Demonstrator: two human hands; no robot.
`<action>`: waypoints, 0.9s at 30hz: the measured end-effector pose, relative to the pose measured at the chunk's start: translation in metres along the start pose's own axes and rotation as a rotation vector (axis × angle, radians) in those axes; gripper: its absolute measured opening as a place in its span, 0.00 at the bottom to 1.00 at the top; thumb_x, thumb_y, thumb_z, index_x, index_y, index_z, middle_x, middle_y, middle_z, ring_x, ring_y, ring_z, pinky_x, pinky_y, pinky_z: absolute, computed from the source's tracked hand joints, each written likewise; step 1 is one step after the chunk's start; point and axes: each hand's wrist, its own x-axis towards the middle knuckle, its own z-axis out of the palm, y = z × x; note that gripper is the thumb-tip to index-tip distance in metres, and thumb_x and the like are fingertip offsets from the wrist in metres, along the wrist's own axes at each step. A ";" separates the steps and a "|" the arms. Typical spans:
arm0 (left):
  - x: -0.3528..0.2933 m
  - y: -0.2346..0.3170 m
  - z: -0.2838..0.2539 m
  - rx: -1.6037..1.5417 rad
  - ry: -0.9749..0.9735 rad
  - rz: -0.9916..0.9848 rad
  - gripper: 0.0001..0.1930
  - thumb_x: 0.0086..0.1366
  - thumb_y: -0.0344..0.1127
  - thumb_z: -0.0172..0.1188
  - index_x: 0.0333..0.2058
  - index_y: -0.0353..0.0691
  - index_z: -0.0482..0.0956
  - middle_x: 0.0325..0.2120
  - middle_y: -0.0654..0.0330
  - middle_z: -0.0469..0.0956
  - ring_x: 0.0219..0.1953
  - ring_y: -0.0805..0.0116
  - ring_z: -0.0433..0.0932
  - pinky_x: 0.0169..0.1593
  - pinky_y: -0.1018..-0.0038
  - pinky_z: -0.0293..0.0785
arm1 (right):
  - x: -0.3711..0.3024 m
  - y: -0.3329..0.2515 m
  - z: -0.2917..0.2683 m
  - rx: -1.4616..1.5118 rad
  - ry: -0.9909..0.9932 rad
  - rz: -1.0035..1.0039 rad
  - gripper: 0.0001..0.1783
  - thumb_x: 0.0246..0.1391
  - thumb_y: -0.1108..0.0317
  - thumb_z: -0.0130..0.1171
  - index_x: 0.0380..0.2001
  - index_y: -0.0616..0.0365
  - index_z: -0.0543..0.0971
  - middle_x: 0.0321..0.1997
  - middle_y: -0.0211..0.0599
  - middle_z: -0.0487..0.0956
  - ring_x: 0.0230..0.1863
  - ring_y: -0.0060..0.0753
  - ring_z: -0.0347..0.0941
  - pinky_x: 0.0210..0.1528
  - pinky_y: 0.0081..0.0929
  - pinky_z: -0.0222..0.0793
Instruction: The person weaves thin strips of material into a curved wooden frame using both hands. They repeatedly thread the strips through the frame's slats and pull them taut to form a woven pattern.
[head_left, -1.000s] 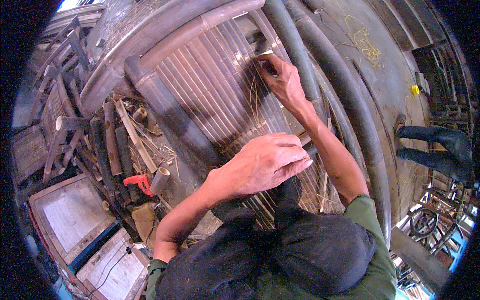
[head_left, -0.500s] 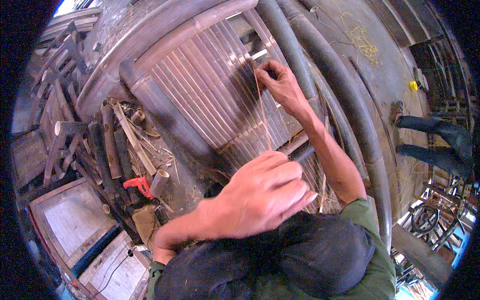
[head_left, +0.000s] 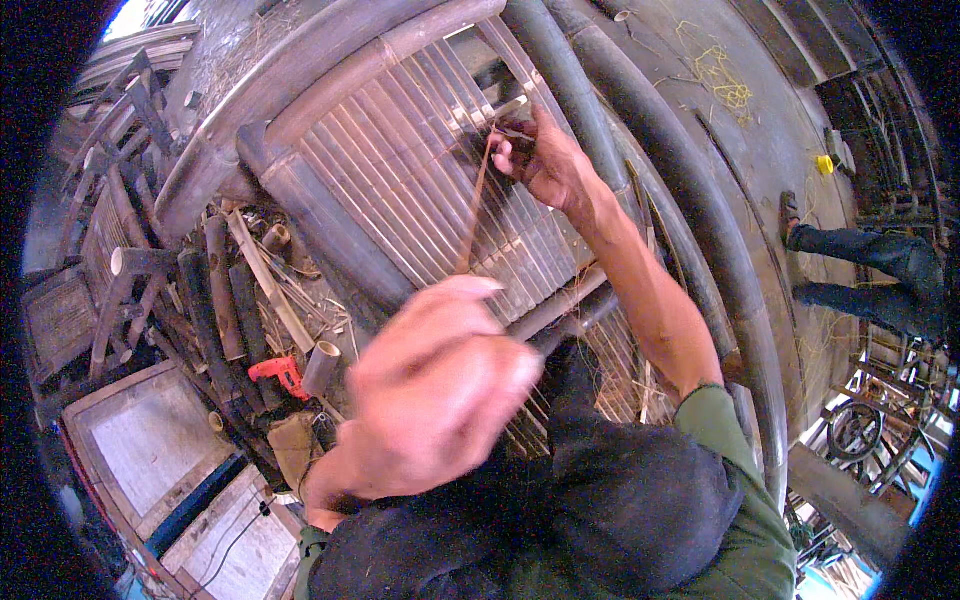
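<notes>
A thin brown binding strip point(head_left: 474, 222) stretches between my two hands. My left hand point(head_left: 440, 375), blurred by motion, is closed on the near end of the strip, low in front of my chest. Farther off, my right hand point(head_left: 545, 165) has its fingers curled and pinched on the strip's far end, close against the slatted panel point(head_left: 375, 165). That panel is made of narrow bamboo slats in a row, framed by thick dark bamboo poles point(head_left: 335, 225). My right fingers partly hide the slats near a gap at the panel's far right end.
On the left, a red power drill point(head_left: 280, 375) lies beside bamboo offcuts point(head_left: 265, 280). Wood-framed pale panels point(head_left: 155, 440) are at the lower left. A long curved pole point(head_left: 690, 180) runs down the right. Beyond it are yellow cord point(head_left: 725, 80) and another person's legs point(head_left: 870, 275).
My left hand has moved left and slightly nearer, swinging the strip's near end left. My right hand has turned and shifted slightly left at the slats.
</notes>
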 end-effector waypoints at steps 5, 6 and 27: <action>-0.046 -0.013 -0.015 -0.060 -0.075 -0.126 0.11 0.62 0.25 0.57 0.20 0.33 0.74 0.16 0.58 0.67 0.20 0.63 0.68 0.46 0.58 0.74 | -0.024 0.008 0.022 0.048 -0.052 0.051 0.31 0.69 0.49 0.28 0.43 0.70 0.70 0.37 0.48 0.76 0.39 0.39 0.76 0.44 0.38 0.80; -0.053 -0.014 -0.012 -0.070 -0.078 -0.184 0.12 0.62 0.26 0.56 0.19 0.33 0.73 0.16 0.59 0.66 0.21 0.64 0.68 0.47 0.58 0.74 | -0.016 0.010 0.027 0.109 -0.094 0.076 0.30 0.69 0.50 0.29 0.43 0.69 0.70 0.38 0.48 0.76 0.39 0.40 0.76 0.45 0.38 0.79; -0.114 -0.082 0.005 -0.451 0.141 -0.405 0.10 0.63 0.27 0.50 0.25 0.35 0.77 0.22 0.58 0.75 0.30 0.64 0.75 0.53 0.58 0.70 | -0.029 0.011 0.005 -0.254 0.083 -0.032 0.19 0.65 0.52 0.48 0.38 0.59 0.73 0.27 0.31 0.74 0.26 0.25 0.70 0.30 0.25 0.72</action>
